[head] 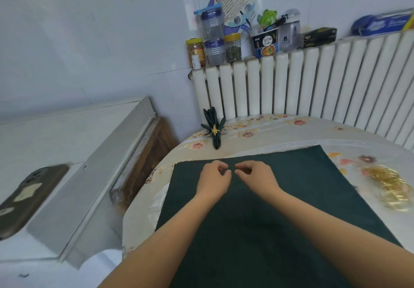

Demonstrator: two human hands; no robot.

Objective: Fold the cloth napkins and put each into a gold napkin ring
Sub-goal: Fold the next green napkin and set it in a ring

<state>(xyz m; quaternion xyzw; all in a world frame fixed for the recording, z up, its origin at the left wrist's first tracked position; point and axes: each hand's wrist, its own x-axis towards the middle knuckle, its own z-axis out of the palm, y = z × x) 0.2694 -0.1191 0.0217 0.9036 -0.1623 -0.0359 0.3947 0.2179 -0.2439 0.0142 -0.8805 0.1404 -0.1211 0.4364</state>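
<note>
Fingers of both my left hand (215,179) and right hand (255,176) curl narrow, thumb near forefinger over the napkin (268,209); whether they pinch it I cannot tell. It lies flat on the table (257,130). Behind, the radiator (302,86) carries jars (233,46), one holding dark flakes. Right, rings (389,186) lie heaped. A ringed napkin (214,128) lies beyond.

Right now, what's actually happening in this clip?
A person is folding dark green cloth napkins at a table with a floral cover. Both hands, left hand and right hand, hover with loosely curled fingers over the far middle of a flat napkin, gripping nothing visible. One finished napkin already sits in a gold ring at the far left. A pile of gold napkin rings waits on the right.
</note>
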